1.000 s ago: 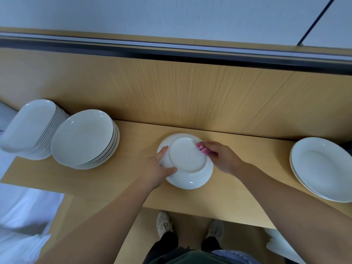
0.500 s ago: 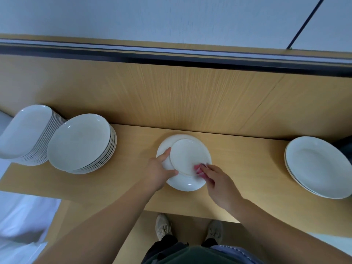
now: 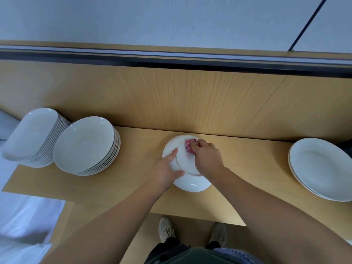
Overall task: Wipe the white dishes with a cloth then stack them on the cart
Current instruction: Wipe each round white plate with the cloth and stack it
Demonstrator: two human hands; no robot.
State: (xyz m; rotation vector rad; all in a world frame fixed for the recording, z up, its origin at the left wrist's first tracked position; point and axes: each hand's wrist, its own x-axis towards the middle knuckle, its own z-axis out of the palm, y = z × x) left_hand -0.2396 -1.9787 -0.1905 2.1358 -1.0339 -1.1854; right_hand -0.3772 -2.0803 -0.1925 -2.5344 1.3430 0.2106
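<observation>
Centrally, the plate (image 3: 190, 184) lies upside down on the wooden shelf (image 3: 247, 168). The left hand (image 3: 165, 172) grips its left rim. The right hand (image 3: 206, 159) bunches a pink cloth (image 3: 188, 144) against the plate's far side. Two dish stacks (image 3: 85, 143) stand at the left, and a third stack (image 3: 320, 168) at the right.

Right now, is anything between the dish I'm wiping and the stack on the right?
Nothing visible: only bare counter lies between the dish and the right stack. Your right hand holds the cloth on the dish; your left hand grips its rim.
</observation>
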